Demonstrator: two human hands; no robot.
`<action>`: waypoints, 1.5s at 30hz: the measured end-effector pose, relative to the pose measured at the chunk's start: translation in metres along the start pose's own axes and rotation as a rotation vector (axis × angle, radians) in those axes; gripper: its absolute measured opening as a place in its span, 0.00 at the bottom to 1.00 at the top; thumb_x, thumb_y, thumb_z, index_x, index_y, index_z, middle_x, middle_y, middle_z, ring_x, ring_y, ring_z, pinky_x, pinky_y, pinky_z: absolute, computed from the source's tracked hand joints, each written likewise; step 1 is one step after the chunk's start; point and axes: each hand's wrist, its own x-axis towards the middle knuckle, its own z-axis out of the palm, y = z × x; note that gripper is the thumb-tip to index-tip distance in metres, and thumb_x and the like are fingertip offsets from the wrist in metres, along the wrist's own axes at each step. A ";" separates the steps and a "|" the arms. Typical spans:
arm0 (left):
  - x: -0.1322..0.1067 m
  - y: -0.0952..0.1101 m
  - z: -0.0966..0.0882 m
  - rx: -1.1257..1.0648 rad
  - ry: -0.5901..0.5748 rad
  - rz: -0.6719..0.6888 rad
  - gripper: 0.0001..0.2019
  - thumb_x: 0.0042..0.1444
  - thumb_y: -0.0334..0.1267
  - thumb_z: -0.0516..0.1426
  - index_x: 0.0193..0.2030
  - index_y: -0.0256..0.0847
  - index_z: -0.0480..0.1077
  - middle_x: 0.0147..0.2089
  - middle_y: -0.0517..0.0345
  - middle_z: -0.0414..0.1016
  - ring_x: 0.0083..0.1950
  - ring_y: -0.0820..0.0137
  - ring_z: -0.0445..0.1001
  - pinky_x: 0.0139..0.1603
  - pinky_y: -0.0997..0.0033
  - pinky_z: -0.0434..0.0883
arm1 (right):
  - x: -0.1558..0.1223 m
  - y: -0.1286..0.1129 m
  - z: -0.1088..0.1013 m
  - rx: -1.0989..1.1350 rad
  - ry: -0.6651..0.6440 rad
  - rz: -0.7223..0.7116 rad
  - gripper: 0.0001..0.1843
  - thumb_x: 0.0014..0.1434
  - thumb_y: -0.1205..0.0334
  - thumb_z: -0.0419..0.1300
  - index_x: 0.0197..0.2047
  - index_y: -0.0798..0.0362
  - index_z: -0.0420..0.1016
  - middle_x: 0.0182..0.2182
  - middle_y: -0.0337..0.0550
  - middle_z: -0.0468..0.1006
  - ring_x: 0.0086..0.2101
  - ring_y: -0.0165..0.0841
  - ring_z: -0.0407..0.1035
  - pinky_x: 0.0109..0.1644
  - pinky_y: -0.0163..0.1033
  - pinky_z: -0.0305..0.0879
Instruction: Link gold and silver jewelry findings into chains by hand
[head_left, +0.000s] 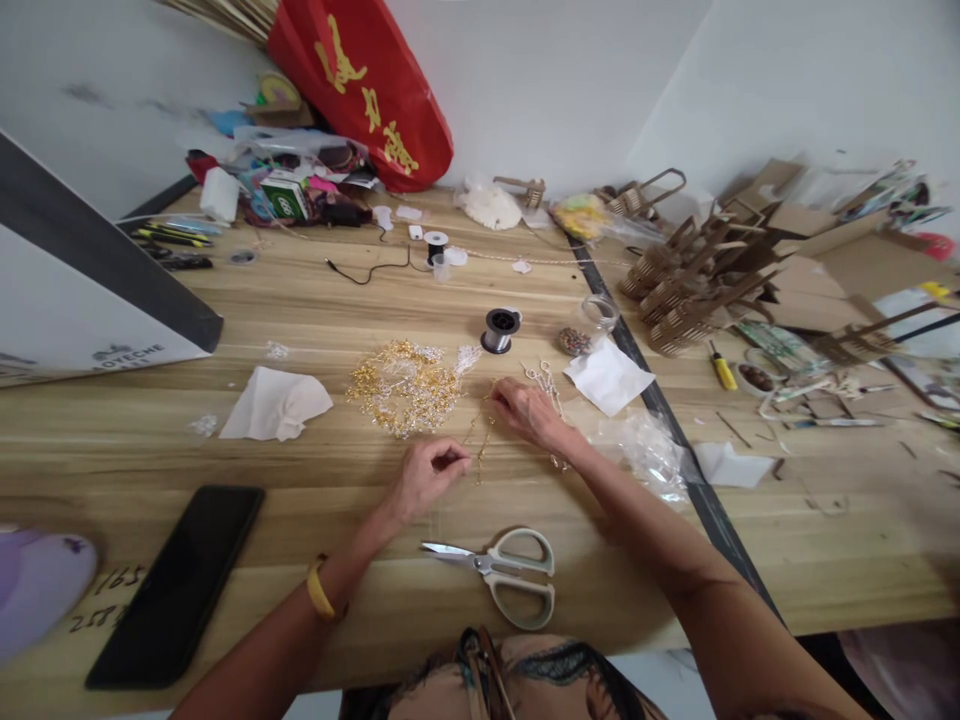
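Note:
My left hand (427, 478) is closed in a pinch over the table, with thumb and forefinger together. Whatever it holds is too fine to make out. My right hand (527, 410) pinches the upper end of a thin gold beaded chain (481, 462), which hangs or lies between my two hands. Left of my right hand lies a tangled pile of gold and clear bead strands (405, 392). Several silvery chain pieces (546, 380) are partly hidden behind my right hand. Scissors (501, 570) with cream handles lie partly open in front of me.
A spool of silver wire (499, 331) stands behind the pile. Crumpled white cloth (276, 405) and a black phone (176, 585) lie left. Clear plastic bags (649, 455), a white paper (609, 377) and small woven baskets (682, 290) are right. A red bag (367, 90) leans at the back.

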 end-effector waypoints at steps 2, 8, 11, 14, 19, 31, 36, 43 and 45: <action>0.002 0.003 -0.001 0.008 0.002 0.010 0.05 0.49 0.35 0.58 0.26 0.36 0.72 0.25 0.57 0.75 0.26 0.73 0.70 0.29 0.76 0.65 | 0.006 -0.006 0.000 -0.067 -0.027 -0.044 0.10 0.64 0.64 0.47 0.44 0.55 0.67 0.42 0.49 0.73 0.38 0.34 0.69 0.37 0.34 0.56; 0.008 0.013 -0.003 0.030 -0.015 0.011 0.05 0.48 0.34 0.57 0.26 0.36 0.72 0.24 0.57 0.75 0.26 0.73 0.70 0.28 0.76 0.65 | 0.026 -0.020 0.004 -0.232 -0.175 -0.072 0.14 0.65 0.70 0.42 0.45 0.59 0.68 0.43 0.57 0.72 0.40 0.40 0.69 0.37 0.38 0.59; 0.010 0.014 -0.002 0.039 -0.019 -0.009 0.05 0.48 0.34 0.57 0.25 0.36 0.72 0.24 0.57 0.75 0.26 0.73 0.71 0.28 0.75 0.65 | 0.029 -0.021 0.005 -0.226 -0.186 -0.090 0.16 0.64 0.71 0.42 0.43 0.59 0.69 0.42 0.57 0.73 0.39 0.41 0.70 0.39 0.40 0.60; 0.013 0.012 -0.002 0.039 -0.018 -0.039 0.05 0.47 0.35 0.58 0.26 0.37 0.72 0.24 0.57 0.75 0.26 0.72 0.70 0.29 0.75 0.65 | 0.026 -0.018 0.002 -0.224 -0.187 -0.099 0.14 0.64 0.70 0.44 0.45 0.59 0.69 0.44 0.58 0.72 0.40 0.41 0.69 0.40 0.40 0.60; 0.017 0.007 -0.003 -0.002 -0.008 -0.058 0.05 0.46 0.36 0.59 0.25 0.37 0.72 0.24 0.57 0.74 0.26 0.73 0.69 0.29 0.75 0.65 | 0.013 -0.007 -0.006 -0.117 -0.158 -0.092 0.10 0.64 0.66 0.47 0.45 0.56 0.67 0.43 0.52 0.73 0.38 0.37 0.70 0.38 0.36 0.58; 0.036 0.023 0.007 -0.442 0.019 -0.223 0.10 0.44 0.40 0.62 0.28 0.35 0.73 0.52 0.46 0.73 0.39 0.69 0.74 0.35 0.72 0.68 | -0.028 -0.007 -0.014 -0.080 -0.123 -0.201 0.10 0.66 0.64 0.44 0.42 0.56 0.64 0.39 0.48 0.73 0.33 0.32 0.69 0.31 0.34 0.52; 0.041 0.026 0.016 -0.786 0.015 -0.282 0.11 0.43 0.38 0.64 0.31 0.34 0.73 0.48 0.47 0.76 0.35 0.72 0.75 0.33 0.75 0.68 | -0.035 -0.010 -0.015 -0.146 -0.160 -0.207 0.10 0.66 0.65 0.43 0.44 0.56 0.63 0.42 0.50 0.72 0.34 0.34 0.70 0.28 0.34 0.53; 0.042 0.022 0.017 -0.896 0.039 -0.282 0.10 0.43 0.36 0.65 0.31 0.34 0.73 0.38 0.51 0.79 0.33 0.73 0.75 0.33 0.75 0.68 | -0.034 -0.011 -0.017 -0.136 -0.192 -0.209 0.12 0.67 0.64 0.42 0.44 0.55 0.64 0.41 0.50 0.72 0.35 0.35 0.71 0.29 0.34 0.56; 0.041 0.020 0.017 -0.911 0.037 -0.289 0.10 0.42 0.36 0.65 0.31 0.34 0.73 0.34 0.53 0.79 0.33 0.73 0.75 0.34 0.75 0.68 | -0.034 -0.011 -0.016 -0.132 -0.195 -0.207 0.11 0.67 0.64 0.42 0.43 0.55 0.64 0.40 0.49 0.72 0.35 0.34 0.71 0.29 0.34 0.55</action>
